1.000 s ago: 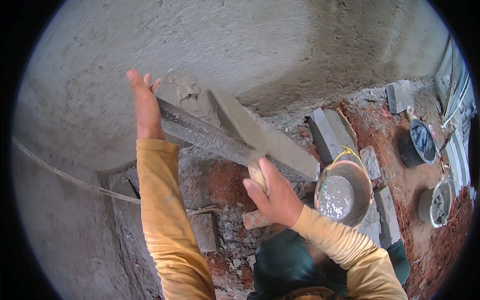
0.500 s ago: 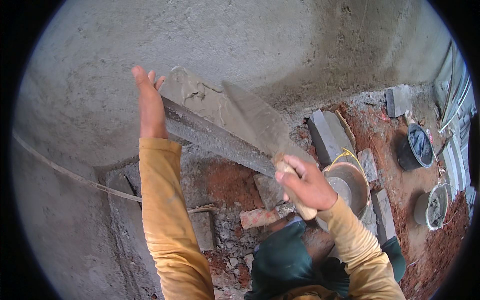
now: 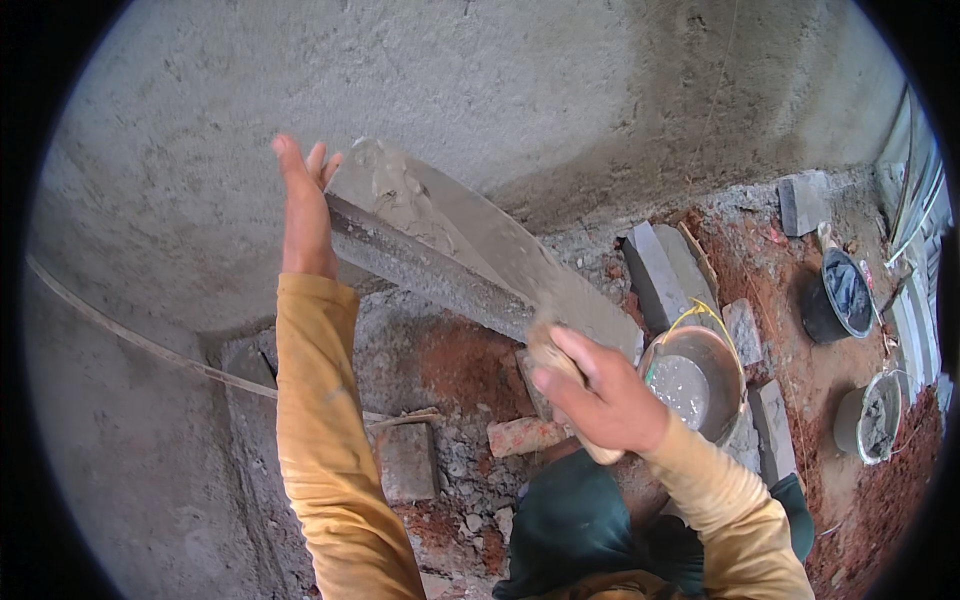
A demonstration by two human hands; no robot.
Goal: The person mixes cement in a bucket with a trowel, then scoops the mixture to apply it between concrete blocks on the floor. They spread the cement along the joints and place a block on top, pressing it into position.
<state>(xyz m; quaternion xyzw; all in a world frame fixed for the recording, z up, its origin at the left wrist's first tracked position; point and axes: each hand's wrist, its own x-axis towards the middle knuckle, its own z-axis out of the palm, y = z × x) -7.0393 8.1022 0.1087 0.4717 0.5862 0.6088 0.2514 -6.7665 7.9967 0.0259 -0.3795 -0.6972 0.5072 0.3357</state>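
Note:
A long grey block (image 3: pixel 430 275) slants across the middle, its upper face coated with wet mortar (image 3: pixel 385 185). My left hand (image 3: pixel 308 225) lies against the block's far-left end, palm on it, thumb and fingers stretched out. Wrapped around the wooden handle of a trowel (image 3: pixel 548 350), my right hand (image 3: pixel 615 400) is closed at the block's near-right end. The trowel's mortar-smeared blade (image 3: pixel 490 235) lies along the coated face and points up-left; its edge is hard to tell from the mortar.
A grey plastered wall (image 3: pixel 480 90) rises behind. Right of my right hand stands a bucket (image 3: pixel 735 390) with wet grey mix and a yellow handle. Farther right are a black bucket (image 3: pixel 815 310) and a grey bucket (image 3: pixel 850 420). Bricks (image 3: pixel 405 462), blocks (image 3: pixel 655 280) and rubble lie about.
My right hand has shifted slightly down and left and turned, swinging the trowel blade lower over the mortar. The left hand and block have stayed nearly in place.

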